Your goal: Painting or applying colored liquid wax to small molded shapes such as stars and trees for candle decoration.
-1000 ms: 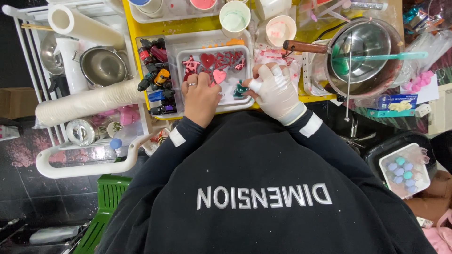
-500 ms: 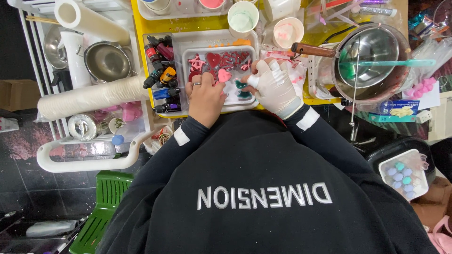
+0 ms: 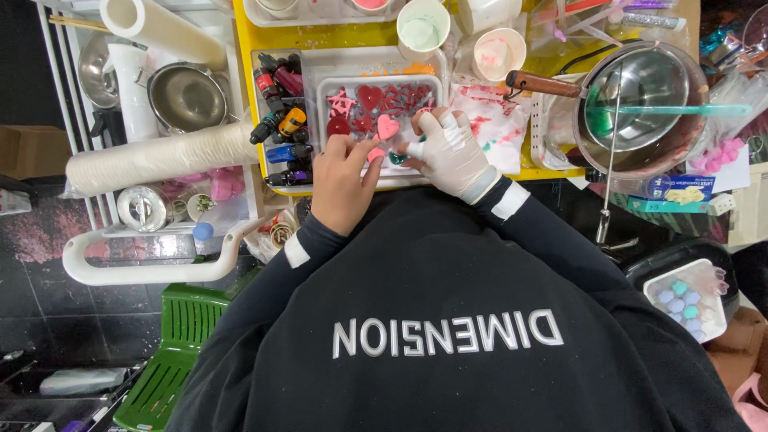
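Yellow surface (image 3: 344, 36) crowded. White tray (image 3: 324, 100) of red and pink moulded shapes in front of me, hearts and stars, glossy. Steel pot (image 3: 648, 96) well to right, rack of dye bottles (image 3: 280, 120) just left of tray. My left hand (image 3: 342, 182), bare, curled at tray's near edge, fingertips pinching small pink piece (image 3: 376, 152) (partly hidden). My right hand (image 3: 448, 152), white glove, closed on small teal thing (image 3: 398, 158) beside pink heart (image 3: 387, 126). Since a second ago: hands drawn closer together, heart shifted toward glove.
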